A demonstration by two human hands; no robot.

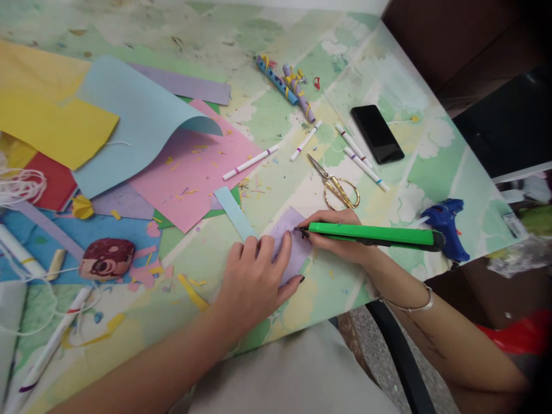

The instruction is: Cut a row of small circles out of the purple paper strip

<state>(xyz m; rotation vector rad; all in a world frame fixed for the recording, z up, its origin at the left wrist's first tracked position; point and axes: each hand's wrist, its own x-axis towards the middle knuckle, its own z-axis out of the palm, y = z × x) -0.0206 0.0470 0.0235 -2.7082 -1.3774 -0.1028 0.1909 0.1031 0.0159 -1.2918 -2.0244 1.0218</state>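
The right hand [347, 248] is closed around the front of a green cutter [379, 233]; its long axis runs almost level across the view, the dark tip pointing left onto a piece of purple paper [299, 253], the dark butt end reaching right and slightly lower; the body is slim, straight and smooth, seemingly plastic. The fingers bunch near the tip; the forearm comes in from the lower right, a thin metal bangle [414, 309] at the wrist. The left hand [254, 276] lies palm down with fingers spread, grasping nothing, its index finger and thumb on the purple paper, which it partly covers; that forearm slants up from the lower left.

Just beyond the left fingers, a pale blue strip [235, 213] slants up and left; gold-handled scissors [331, 183] lie above the right hand, blades pointing up and left; a blue glue gun [447, 224] rests near the cutter's butt; farther off, a flat pink sheet [194, 190] carries scattered scraps, and a glossy black phone [377, 133] lies on the patterned table [353, 63].
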